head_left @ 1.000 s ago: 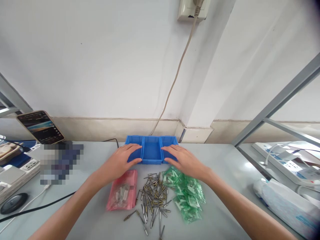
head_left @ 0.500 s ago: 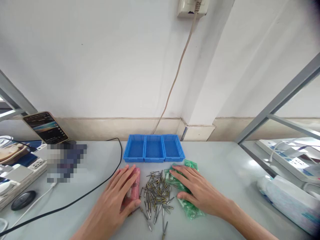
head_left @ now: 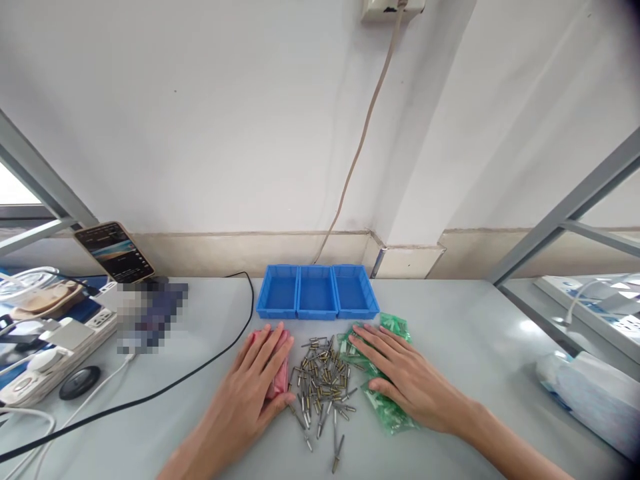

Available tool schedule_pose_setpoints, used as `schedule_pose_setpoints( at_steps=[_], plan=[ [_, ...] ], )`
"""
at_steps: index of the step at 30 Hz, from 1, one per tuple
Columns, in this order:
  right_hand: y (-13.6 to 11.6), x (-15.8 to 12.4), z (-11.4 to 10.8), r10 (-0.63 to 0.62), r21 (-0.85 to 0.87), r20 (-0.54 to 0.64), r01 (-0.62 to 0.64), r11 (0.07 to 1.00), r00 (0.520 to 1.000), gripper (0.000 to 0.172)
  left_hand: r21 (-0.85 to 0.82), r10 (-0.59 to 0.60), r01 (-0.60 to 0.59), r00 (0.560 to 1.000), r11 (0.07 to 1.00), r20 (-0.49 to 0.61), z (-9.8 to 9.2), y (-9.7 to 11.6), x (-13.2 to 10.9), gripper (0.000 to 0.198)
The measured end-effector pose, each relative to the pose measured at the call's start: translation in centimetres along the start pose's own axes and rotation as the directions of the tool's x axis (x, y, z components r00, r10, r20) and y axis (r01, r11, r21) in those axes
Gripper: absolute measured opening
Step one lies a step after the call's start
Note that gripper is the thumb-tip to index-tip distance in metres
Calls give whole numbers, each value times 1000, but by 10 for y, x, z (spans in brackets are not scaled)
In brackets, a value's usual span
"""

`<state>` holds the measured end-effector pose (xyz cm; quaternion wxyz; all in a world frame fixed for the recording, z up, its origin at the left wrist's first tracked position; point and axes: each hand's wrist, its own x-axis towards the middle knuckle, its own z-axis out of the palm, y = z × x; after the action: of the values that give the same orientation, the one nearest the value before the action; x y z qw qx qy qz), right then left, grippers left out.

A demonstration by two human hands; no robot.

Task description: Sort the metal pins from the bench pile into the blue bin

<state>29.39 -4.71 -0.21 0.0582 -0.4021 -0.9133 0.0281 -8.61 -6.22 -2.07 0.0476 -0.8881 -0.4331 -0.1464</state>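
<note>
My left hand [head_left: 257, 387] lies flat, fingers stretched out, over a pink packet [head_left: 280, 373] that it mostly covers. On the other side, my right hand [head_left: 400, 373] rests with fingers spread on a green plastic bag [head_left: 387, 410] holding small pieces I cannot make out. Between the hands a loose heap of pop rivets [head_left: 325, 380] is spread on the grey table [head_left: 450, 313], silver and brass-coloured, some strewn toward me. Just behind the heap stands a blue tray [head_left: 317, 313] with three compartments, nothing visible in them.
A black cable [head_left: 200, 369] crosses the table at left. Beyond it are a propped phone [head_left: 115, 252], a black round object [head_left: 80, 382] and power strips [head_left: 65, 360] with plugs. A tissue pack [head_left: 590, 393] lies at right. Metal shelf frames [head_left: 570, 207] flank the table; a wall stands behind.
The whole view has shifted a little, so things appear farther right and slightly higher. Both hands stay on the same packet and bag.
</note>
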Motion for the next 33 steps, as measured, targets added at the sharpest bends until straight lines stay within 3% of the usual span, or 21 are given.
schedule_pose_setpoints(
  at_steps=[8, 16, 24, 33],
  plan=[
    [-4, 0, 0, -59, -107, -62, 52, 993, 996, 89, -25, -29, 29, 999, 999, 23, -1, 4, -1, 85],
    [-2, 1, 6, -46, -151, -145, 24, 988, 988, 93, -60, -45, 48, 998, 997, 48, -14, 3, -4, 95],
    [0, -1, 10, -1, -133, -139, -18, 991, 990, 97, -111, -57, 61, 998, 992, 39, -12, -7, -12, 104],
    [6, -9, 12, -1, -145, -196, -28, 989, 981, 99, -174, -157, 176, 981, 969, 117, -24, -11, -8, 111]
  ],
)
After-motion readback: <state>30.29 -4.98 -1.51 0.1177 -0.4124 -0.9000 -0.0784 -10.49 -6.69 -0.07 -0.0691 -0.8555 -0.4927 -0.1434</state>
